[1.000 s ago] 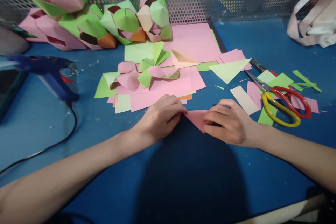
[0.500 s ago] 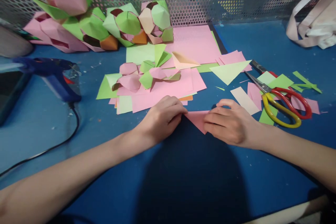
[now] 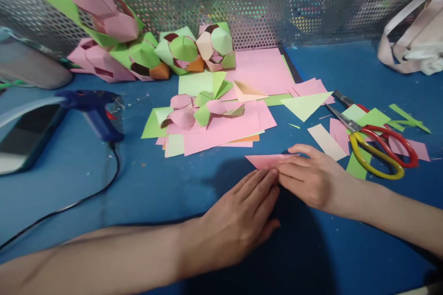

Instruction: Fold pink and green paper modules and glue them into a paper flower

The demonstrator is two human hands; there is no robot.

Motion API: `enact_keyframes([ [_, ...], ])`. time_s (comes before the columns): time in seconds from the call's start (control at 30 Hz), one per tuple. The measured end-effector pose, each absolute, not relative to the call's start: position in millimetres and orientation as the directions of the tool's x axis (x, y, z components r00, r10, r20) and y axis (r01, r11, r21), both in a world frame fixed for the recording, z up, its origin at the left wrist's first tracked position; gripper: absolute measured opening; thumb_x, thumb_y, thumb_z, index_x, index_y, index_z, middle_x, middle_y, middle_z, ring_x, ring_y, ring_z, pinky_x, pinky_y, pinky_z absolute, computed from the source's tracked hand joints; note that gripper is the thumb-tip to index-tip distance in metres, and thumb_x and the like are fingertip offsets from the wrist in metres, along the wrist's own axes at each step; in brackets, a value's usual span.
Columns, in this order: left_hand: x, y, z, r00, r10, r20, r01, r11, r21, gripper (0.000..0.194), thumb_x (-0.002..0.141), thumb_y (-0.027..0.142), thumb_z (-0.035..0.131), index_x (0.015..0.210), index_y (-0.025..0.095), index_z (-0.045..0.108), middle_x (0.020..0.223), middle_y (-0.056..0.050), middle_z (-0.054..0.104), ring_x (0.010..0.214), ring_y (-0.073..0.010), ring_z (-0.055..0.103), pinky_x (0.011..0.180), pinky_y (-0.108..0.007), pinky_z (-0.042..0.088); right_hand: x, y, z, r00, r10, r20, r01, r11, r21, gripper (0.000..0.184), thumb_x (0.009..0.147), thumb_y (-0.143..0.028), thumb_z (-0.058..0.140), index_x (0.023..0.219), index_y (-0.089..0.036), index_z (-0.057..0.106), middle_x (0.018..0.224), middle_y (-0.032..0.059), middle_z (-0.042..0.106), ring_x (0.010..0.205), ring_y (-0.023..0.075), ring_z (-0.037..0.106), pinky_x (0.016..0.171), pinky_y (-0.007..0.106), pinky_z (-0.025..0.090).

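A folded pink paper triangle (image 3: 261, 160) lies on the blue table, its long edge facing away from me. My left hand (image 3: 242, 214) is stretched out with straight fingers, the tips resting on the lower part of the triangle and hiding its point. From the other side my right hand (image 3: 311, 175) holds the paper's right part down with bent fingers, its index finger raised along the far edge. The fingertips of both hands meet over the paper, so part of the fold is hidden.
Beyond my hands lie stacked paper sheets (image 3: 221, 131) with petal pieces (image 3: 207, 108). Scissors (image 3: 374, 150) rest among paper scraps (image 3: 327, 140) at right. A glue gun (image 3: 97, 113), its cord and a phone (image 3: 34, 136) are at left. Paper balls (image 3: 183, 50) line the perforated metal screen (image 3: 263, 4).
My left hand has left the triangle's left corner, come nearer to me and flattened onto its lower part. My right hand stays on the paper. The view has tilted up and to the left.
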State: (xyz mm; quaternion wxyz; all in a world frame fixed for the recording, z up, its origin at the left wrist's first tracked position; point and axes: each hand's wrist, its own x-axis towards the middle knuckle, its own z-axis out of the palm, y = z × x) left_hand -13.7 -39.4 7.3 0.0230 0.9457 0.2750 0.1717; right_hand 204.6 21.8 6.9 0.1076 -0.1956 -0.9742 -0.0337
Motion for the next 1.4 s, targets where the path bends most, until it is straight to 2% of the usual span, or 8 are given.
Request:
enact_keyframes([
  [0.2, -12.2, -27.2, -0.2, 0.756, 0.567, 0.327, 0.600, -0.800, 0.000, 0.051, 0.090, 0.045, 0.048, 0.108, -0.002, 0.059, 0.109, -0.025, 0.064, 0.105, -0.0358, 0.061, 0.084, -0.047, 0.055, 202.8, 21.2, 8.9, -0.922, 0.328, 0.207, 0.340, 0.940, 0.024, 0.029, 0.092, -0.007, 0.038, 0.088, -0.016, 0.066, 0.081, 0.0024, 0.064, 0.080, 0.0152, 0.056, 0.102, 0.037, 0.029],
  [0.3, -14.1, -21.7, 5.1, 0.734, 0.624, 0.269, 0.661, -0.747, -0.072, 0.044, 0.090, 0.044, 0.047, 0.095, 0.003, 0.064, 0.096, -0.021, 0.067, 0.092, -0.0333, 0.064, 0.075, -0.046, 0.056, 203.3, 21.7, 7.8, -0.926, 0.331, 0.184, 0.341, 0.940, 0.027, 0.030, 0.092, -0.005, 0.038, 0.087, -0.017, 0.065, 0.080, 0.0017, 0.063, 0.078, 0.0145, 0.056, 0.102, 0.037, 0.028],
  [0.5, -18.3, -18.7, 13.7, 0.708, 0.658, 0.258, 0.700, -0.703, -0.127, 0.036, 0.090, 0.039, 0.049, 0.088, 0.006, 0.065, 0.085, -0.017, 0.067, 0.082, -0.0299, 0.065, 0.068, -0.044, 0.057, 203.6, 22.2, 4.3, -0.929, 0.331, 0.164, 0.343, 0.938, 0.049, 0.027, 0.090, -0.005, 0.041, 0.083, -0.018, 0.063, 0.080, 0.0002, 0.062, 0.075, 0.0142, 0.055, 0.102, 0.038, 0.028],
  [0.6, -18.8, -18.9, 12.8, 0.725, 0.616, 0.309, 0.671, -0.733, -0.111, 0.032, 0.088, 0.033, 0.053, 0.096, 0.004, 0.065, 0.098, -0.019, 0.068, 0.095, -0.0327, 0.064, 0.078, -0.046, 0.057, 202.5, 22.8, 4.8, -0.923, 0.321, 0.210, 0.337, 0.940, 0.046, 0.027, 0.090, -0.005, 0.040, 0.086, -0.018, 0.064, 0.079, 0.0012, 0.062, 0.075, 0.0147, 0.054, 0.099, 0.037, 0.033],
  [0.73, -15.6, -19.7, 4.3, 0.776, 0.516, 0.362, 0.572, -0.818, -0.059, 0.040, 0.087, 0.028, 0.055, 0.114, -0.001, 0.058, 0.124, -0.024, 0.058, 0.122, -0.0370, 0.050, 0.100, -0.048, 0.047, 201.4, 23.0, 4.7, -0.915, 0.321, 0.246, 0.331, 0.944, -0.001, 0.025, 0.091, -0.007, 0.041, 0.085, -0.015, 0.063, 0.082, 0.0048, 0.062, 0.082, 0.0159, 0.055, 0.093, 0.037, 0.040],
  [0.97, -12.0, -19.2, -2.7, 0.792, 0.505, 0.342, 0.555, -0.830, -0.061, 0.046, 0.090, 0.034, 0.050, 0.115, -0.004, 0.055, 0.119, -0.028, 0.061, 0.116, -0.0372, 0.056, 0.094, -0.047, 0.052, 198.6, 19.3, -5.3, -0.851, 0.380, 0.362, 0.365, 0.924, -0.111, 0.022, 0.092, -0.009, 0.042, 0.088, -0.012, 0.063, 0.096, 0.0110, 0.064, 0.094, 0.0188, 0.057, 0.089, 0.041, 0.047],
  [1.13, -9.5, -18.8, -3.5, 0.794, 0.508, 0.333, 0.571, -0.811, -0.124, 0.050, 0.092, 0.038, 0.045, 0.118, -0.004, 0.052, 0.120, -0.028, 0.060, 0.116, -0.0359, 0.056, 0.094, -0.046, 0.051, 198.7, 16.4, -4.6, -0.851, 0.347, 0.395, 0.358, 0.932, -0.047, 0.023, 0.091, -0.007, 0.041, 0.094, -0.011, 0.064, 0.104, 0.0142, 0.065, 0.097, 0.0207, 0.059, 0.089, 0.044, 0.048],
  [1.4, -4.1, -19.2, -2.2, 0.797, 0.530, 0.290, 0.585, -0.796, -0.153, 0.054, 0.093, 0.042, 0.042, 0.120, -0.004, 0.050, 0.119, -0.029, 0.060, 0.112, -0.0364, 0.058, 0.093, -0.046, 0.050, 195.0, 13.1, -2.6, -0.889, 0.310, 0.337, 0.389, 0.900, 0.195, 0.019, 0.088, -0.008, 0.046, 0.096, -0.004, 0.063, 0.118, 0.0251, 0.061, 0.094, 0.0248, 0.060, 0.088, 0.044, 0.044],
])
